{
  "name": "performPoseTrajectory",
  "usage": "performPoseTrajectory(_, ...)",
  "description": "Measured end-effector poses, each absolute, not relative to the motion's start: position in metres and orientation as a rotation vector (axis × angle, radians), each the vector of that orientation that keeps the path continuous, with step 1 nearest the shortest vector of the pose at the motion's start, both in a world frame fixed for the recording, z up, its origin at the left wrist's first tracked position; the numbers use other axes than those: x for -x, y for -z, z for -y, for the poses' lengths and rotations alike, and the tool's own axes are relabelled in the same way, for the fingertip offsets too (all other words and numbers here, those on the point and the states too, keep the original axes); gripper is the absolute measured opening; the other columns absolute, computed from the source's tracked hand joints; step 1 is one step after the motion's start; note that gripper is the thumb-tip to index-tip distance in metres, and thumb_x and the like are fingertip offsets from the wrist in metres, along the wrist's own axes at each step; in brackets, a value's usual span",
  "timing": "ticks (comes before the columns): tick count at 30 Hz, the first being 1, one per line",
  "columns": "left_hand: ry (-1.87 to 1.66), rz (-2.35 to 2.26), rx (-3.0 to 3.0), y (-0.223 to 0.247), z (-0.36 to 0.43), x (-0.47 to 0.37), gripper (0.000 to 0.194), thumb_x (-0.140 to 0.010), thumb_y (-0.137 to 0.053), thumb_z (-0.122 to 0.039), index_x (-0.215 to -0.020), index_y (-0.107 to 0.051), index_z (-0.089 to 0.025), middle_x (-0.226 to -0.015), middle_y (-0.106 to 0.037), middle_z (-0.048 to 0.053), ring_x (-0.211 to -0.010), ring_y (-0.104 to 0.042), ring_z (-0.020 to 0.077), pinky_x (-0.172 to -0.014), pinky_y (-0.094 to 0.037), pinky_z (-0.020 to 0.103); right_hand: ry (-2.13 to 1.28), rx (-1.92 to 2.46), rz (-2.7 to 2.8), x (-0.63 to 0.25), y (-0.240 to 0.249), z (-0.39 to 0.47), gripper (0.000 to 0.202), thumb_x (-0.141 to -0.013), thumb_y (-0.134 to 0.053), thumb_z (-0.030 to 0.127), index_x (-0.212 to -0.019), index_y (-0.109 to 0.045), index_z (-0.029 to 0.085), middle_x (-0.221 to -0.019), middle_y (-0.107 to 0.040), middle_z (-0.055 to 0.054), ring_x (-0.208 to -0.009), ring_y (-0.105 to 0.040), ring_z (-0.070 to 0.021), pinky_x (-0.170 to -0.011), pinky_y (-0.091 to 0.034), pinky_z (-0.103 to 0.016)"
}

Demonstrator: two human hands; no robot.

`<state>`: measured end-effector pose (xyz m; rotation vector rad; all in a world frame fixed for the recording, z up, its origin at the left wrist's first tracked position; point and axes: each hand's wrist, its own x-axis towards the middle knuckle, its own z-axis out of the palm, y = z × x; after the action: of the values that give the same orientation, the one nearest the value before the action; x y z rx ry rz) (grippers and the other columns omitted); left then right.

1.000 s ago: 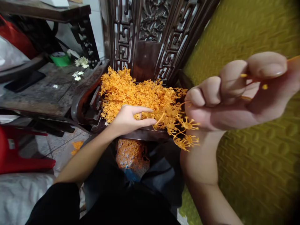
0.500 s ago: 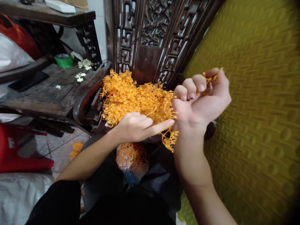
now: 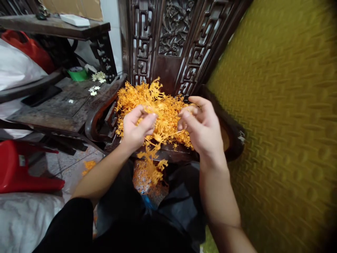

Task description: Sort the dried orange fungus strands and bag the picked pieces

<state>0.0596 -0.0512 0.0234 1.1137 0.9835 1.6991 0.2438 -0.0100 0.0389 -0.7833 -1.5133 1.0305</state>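
Observation:
A heap of small orange plastic pieces (image 3: 171, 109) lies on the seat of a dark carved wooden chair. Over its left part, my left hand (image 3: 139, 124) pinches a branching orange strand (image 3: 154, 160), which hangs down in front of the seat and also rises above my fingers. My right hand (image 3: 201, 123) is at the heap's right side with its fingers curled and partly blurred; a thin orange stem reaches toward its fingertips, and whether they grip it is unclear. Below the strand, a clear bag of orange pieces (image 3: 140, 177) rests between my legs.
On the left, a dark wooden seat (image 3: 52, 112) bears green tape (image 3: 78, 73), a dark phone (image 3: 42, 96) and small pale flower-shaped pieces (image 3: 98, 76). A red stool (image 3: 21, 168) stands at lower left. The chair's carved back (image 3: 168, 66) rises ahead; a yellow-green textured surface (image 3: 279, 116) fills the right.
My right hand has come down and left from its raised position. My left hand has drawn back and turned, its finger no longer extended. The strand now hangs nearer the middle.

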Motion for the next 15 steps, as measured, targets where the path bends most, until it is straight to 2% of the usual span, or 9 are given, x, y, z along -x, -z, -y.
performPoseTrajectory(1, -1.688, -0.917, -1.001, -0.025, 0.046, -0.059, 0.035, -0.078, -0.078, -0.049, -0.079, -0.057, -0.021, -0.064, -0.05, -0.005, -0.043, -0.031, 0.0029, -0.039, -0.025, 0.02, -0.939, 0.834, 1.622, -0.246, -0.032, 0.011, 0.048, -0.091, -0.066, 0.036, -0.135, -0.049, 0.031, -0.1, -0.061, -0.004, -0.07, -0.06, -0.0163, -0.065, -0.055, -0.035)
performPoseTrajectory(3, -1.652, -0.816, -0.885, -0.025, 0.034, -0.056, 0.037, -0.077, -0.079, -0.047, -0.078, -0.054, -0.019, -0.061, -0.045, -0.007, -0.04, -0.022, 0.0005, -0.035, -0.017, 0.017, -0.629, 0.904, 1.8, -0.249, -0.021, 0.012, 0.054, -0.088, -0.067, 0.027, -0.14, -0.049, 0.028, -0.121, -0.062, -0.011, -0.098, -0.066, -0.0245, -0.085, -0.058, -0.045)
performPoseTrajectory(5, -1.587, -0.796, -0.804, -0.024, 0.024, -0.054, 0.037, -0.077, -0.079, -0.046, -0.079, -0.053, -0.019, -0.056, -0.038, -0.01, -0.039, -0.021, 0.0003, -0.034, -0.016, 0.016, -0.279, 0.888, 1.894, -0.25, -0.015, 0.015, 0.047, -0.087, -0.062, 0.016, -0.132, -0.059, 0.028, -0.135, -0.06, -0.012, -0.129, -0.056, -0.0321, -0.107, -0.048, -0.057)
performPoseTrajectory(6, -1.568, -0.801, -0.775, -0.022, 0.021, -0.053, 0.038, -0.077, -0.079, -0.046, -0.08, -0.053, -0.019, -0.053, -0.034, -0.011, -0.038, -0.021, 0.0006, -0.034, -0.016, 0.016, -0.17, 0.835, 1.933, -0.25, -0.014, 0.016, 0.043, -0.086, -0.059, 0.01, -0.125, -0.064, 0.029, -0.136, -0.062, -0.01, -0.136, -0.051, -0.0329, -0.113, -0.041, -0.06)
performPoseTrajectory(8, -1.552, -0.824, -0.744, -0.02, 0.018, -0.053, 0.039, -0.075, -0.08, -0.048, -0.081, -0.053, -0.02, -0.051, -0.03, -0.012, -0.037, -0.022, 0.0012, -0.034, -0.016, 0.016, -0.17, 0.698, 1.992, -0.249, -0.013, 0.021, 0.04, -0.086, -0.051, 0.004, -0.112, -0.069, 0.029, -0.125, -0.069, -0.007, -0.131, -0.057, -0.0302, -0.114, -0.041, -0.059)
performPoseTrajectory(10, -1.549, -0.855, -0.745, -0.017, 0.018, -0.054, 0.04, -0.073, -0.081, -0.049, -0.083, -0.054, -0.02, -0.052, -0.032, -0.011, -0.038, -0.023, 0.0016, -0.034, -0.015, 0.017, -0.365, 0.62, 2.006, -0.245, -0.013, 0.025, 0.036, -0.088, -0.048, 0.004, -0.106, -0.069, 0.027, -0.11, -0.073, -0.006, -0.111, -0.067, -0.0256, -0.104, -0.051, -0.051)
performPoseTrajectory(13, -1.538, -0.872, -0.82, -0.013, 0.02, -0.059, 0.04, -0.073, -0.08, -0.05, -0.083, -0.055, -0.021, -0.054, -0.038, -0.01, -0.039, -0.023, 0.0022, -0.035, -0.014, 0.019, -0.639, 0.692, 1.941, -0.237, -0.011, 0.03, 0.02, -0.095, -0.053, 0.015, -0.103, -0.07, 0.022, -0.101, -0.074, -0.006, -0.094, -0.07, -0.0212, -0.088, -0.056, -0.04)
performPoseTrajectory(15, -1.542, -0.896, -0.922, -0.01, 0.02, -0.063, 0.039, -0.075, -0.078, -0.052, -0.081, -0.056, -0.021, -0.058, -0.043, -0.008, -0.041, -0.024, 0.0028, -0.036, -0.015, 0.02, -0.75, 0.756, 1.883, -0.231, -0.008, 0.031, 0.012, -0.096, -0.059, 0.023, -0.1, -0.07, 0.022, -0.098, -0.075, -0.005, -0.09, -0.07, -0.0193, -0.087, -0.055, -0.037)
